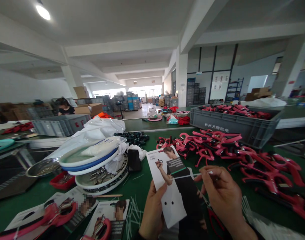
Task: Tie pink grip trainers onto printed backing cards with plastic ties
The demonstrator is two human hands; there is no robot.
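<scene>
My left hand (152,210) grips the lower left edge of a printed packaging card (171,181), held upright over the green table (140,186). The card shows a person's picture and has two small holes near its bottom. My right hand (221,196) is closed at the card's right edge, its fingers pinching a thin white strip, perhaps a cable tie (198,174). A pink and black hand grip (212,216) lies partly hidden under my right hand.
A heap of pink hand grips (242,156) covers the table at right, behind it a grey crate (232,125) full of more. Stacked round trays (97,166) with metal parts stand at left. Carded grips (60,213) lie at lower left. A person (65,106) sits far left.
</scene>
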